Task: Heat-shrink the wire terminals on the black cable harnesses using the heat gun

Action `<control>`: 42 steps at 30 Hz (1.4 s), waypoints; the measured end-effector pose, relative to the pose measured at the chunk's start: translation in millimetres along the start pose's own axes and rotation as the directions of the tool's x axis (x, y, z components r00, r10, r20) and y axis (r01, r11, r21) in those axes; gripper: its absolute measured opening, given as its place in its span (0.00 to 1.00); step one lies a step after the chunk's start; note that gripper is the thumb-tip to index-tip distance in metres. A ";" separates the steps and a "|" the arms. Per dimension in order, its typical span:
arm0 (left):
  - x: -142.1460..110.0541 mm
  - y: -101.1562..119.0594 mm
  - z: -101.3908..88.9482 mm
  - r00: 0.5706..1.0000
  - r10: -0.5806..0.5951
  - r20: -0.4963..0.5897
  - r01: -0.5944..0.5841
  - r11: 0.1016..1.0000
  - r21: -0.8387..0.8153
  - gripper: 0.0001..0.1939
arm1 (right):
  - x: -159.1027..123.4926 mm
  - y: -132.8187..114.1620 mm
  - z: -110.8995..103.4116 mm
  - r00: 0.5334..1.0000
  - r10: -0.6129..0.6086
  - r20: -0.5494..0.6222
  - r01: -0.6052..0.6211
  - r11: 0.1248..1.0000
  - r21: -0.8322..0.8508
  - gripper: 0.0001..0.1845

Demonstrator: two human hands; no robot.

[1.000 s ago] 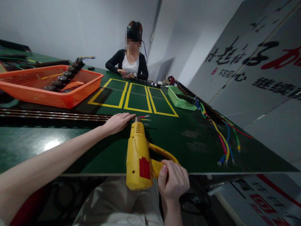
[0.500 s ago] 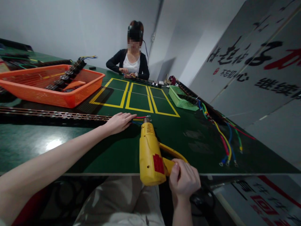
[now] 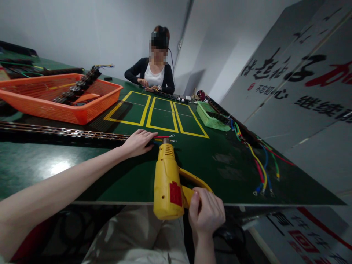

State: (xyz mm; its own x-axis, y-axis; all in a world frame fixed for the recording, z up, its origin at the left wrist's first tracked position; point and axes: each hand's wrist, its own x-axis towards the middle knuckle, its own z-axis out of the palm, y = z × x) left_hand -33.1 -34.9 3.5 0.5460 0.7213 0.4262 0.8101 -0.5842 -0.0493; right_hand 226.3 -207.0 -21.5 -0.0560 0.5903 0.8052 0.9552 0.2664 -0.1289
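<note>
My right hand [image 3: 208, 212] is wrapped round the handle of a yellow heat gun [image 3: 166, 178] with a red label. Its metal nozzle points away from me, right at the wires by my other hand. My left hand [image 3: 139, 143] closes over red, yellow and blue wires [image 3: 164, 137] tipped with metal ring terminals. Those wires come from the end of a long dark strip [image 3: 68, 132] with copper-coloured lines, lying on the table to the left. My fingers hide the part of the wires where they leave the strip.
An orange basket [image 3: 88, 115] holding a dark strip stands at the left. To the right are a green basket [image 3: 202, 112] and loose coloured cables [image 3: 260, 168] with terminals. Yellow tape rectangles [image 3: 162, 127] mark the green table [image 3: 198, 154]. A co-worker [image 3: 155, 75] sits opposite, hands on small parts.
The heat gun in my right hand has shifted left, its nozzle moving from the terminals back along the wires nearer my left fingers. My left hand stays on the wires.
</note>
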 end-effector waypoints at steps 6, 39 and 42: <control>1.9 -3.5 0.0 0.999 -0.051 0.017 0.052 0.997 -0.053 0.24 | -3.0 -13.9 2.0 1.000 0.003 0.016 -0.004 0.999 0.047 0.14; -1.1 -12.6 -2.6 0.995 -0.047 0.084 0.053 0.996 -0.071 0.21 | 42.0 19.1 -33.4 0.758 -0.180 0.627 0.070 0.978 0.197 0.61; -1.1 -12.1 -0.4 0.997 -0.051 0.063 0.056 0.996 -0.073 0.21 | 45.1 10.2 -27.2 0.731 -0.175 0.660 0.049 0.978 0.205 0.65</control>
State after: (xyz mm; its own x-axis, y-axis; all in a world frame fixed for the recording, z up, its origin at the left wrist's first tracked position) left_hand -43.6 -28.7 4.0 0.5163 0.7720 0.3707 0.8215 -0.5688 0.0406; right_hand 241.5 -198.4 29.3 -0.3997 0.8875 0.2294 0.8714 0.4455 -0.2053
